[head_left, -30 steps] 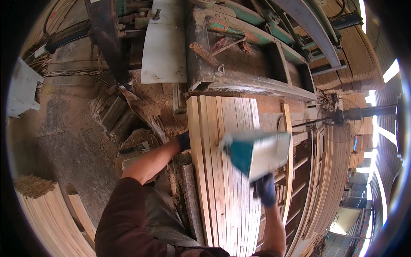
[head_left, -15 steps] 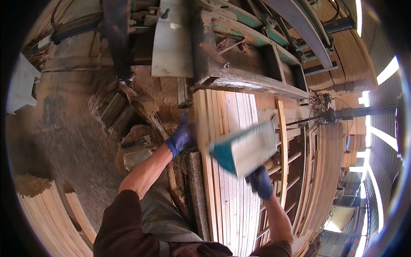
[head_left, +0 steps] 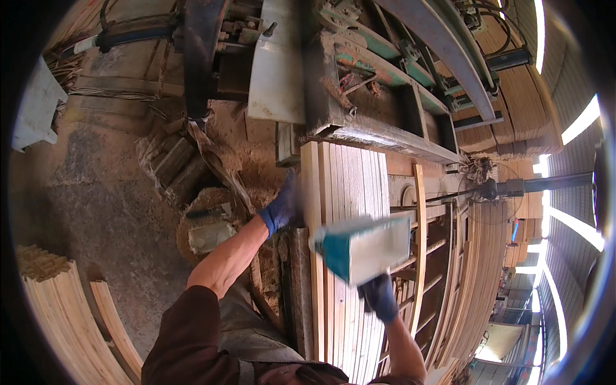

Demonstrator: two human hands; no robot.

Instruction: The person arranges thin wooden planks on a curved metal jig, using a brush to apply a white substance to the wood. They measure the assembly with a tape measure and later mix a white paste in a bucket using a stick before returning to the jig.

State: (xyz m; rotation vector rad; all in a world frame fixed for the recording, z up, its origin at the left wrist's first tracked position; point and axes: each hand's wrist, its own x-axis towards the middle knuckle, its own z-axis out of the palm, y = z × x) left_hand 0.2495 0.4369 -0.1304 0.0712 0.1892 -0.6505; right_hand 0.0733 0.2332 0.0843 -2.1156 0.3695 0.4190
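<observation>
Sawmill shed, dirt floor (head_left: pixel 83 212) thick with sawdust, heavy green-and-rust machine (head_left: pixel 378 96) across the top. Far left: stack of pale cut boards (head_left: pixel 58 314) by the floor's edge. Left of centre: sawdust-caked debris and a small pale block (head_left: pixel 208 234) on the ground. Centre: left hand (head_left: pixel 280 208), blue-gloved, fingers curled against the left edge of the bundle of thin wood slats (head_left: pixel 350 192) lying lengthwise out of the machine's mouth; whether gripping or only pressing, cannot tell. Just right: right hand (head_left: pixel 378 296), blue-gloved, clamped from below on a teal-ended flat block (head_left: pixel 366 247), held above the slats, blurred. Far right: racks of further slats (head_left: pixel 478 269), roof lights beyond. Progress, as judged: slats gathered and roughly flush, block raised over them, evening-up apparently unfinished. Against half a second ago: left hand shifted closer onto the bundle's edge, block carried slightly rightward and lower.
</observation>
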